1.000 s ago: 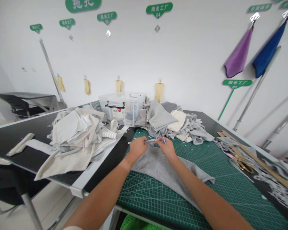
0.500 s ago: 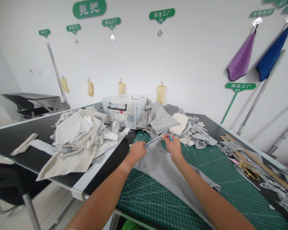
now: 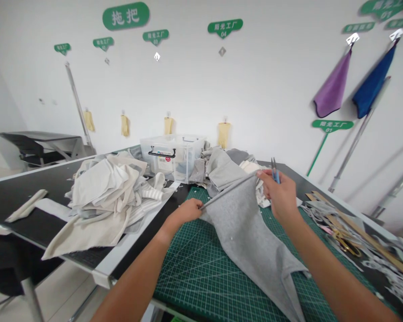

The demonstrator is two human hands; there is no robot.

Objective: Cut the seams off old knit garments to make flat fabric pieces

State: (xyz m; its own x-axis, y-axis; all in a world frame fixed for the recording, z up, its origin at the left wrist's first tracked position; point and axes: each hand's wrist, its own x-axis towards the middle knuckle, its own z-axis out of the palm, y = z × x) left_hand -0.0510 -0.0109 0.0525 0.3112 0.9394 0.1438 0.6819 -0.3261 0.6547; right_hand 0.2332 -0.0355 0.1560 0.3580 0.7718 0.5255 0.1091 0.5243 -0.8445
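A piece of grey cloth [image 3: 245, 223] is stretched by its upper edge between my hands, and its lower part hangs down onto the green cutting mat [image 3: 188, 264]. My left hand [image 3: 188, 210] is closed on the left end of that edge. Higher and to the right, my right hand [image 3: 280, 190] pinches the other end. Small blue-handled snips [image 3: 275, 172] are also in my right hand, their metal tips pointing up.
Pale cloths [image 3: 104, 188] are heaped at left, beside a clear plastic box [image 3: 174, 156]. Grey cloths [image 3: 221, 167] lie behind the mat. At right are gold-handled scissors [image 3: 347, 243], wooden strips [image 3: 372, 228] and scraps. A black chair [image 3: 6, 259] stands at lower left.
My right hand has moved right and up with the snips and the cloth's edge. My left hand has shifted slightly left. The cloth's edge is now stretched wider between them.
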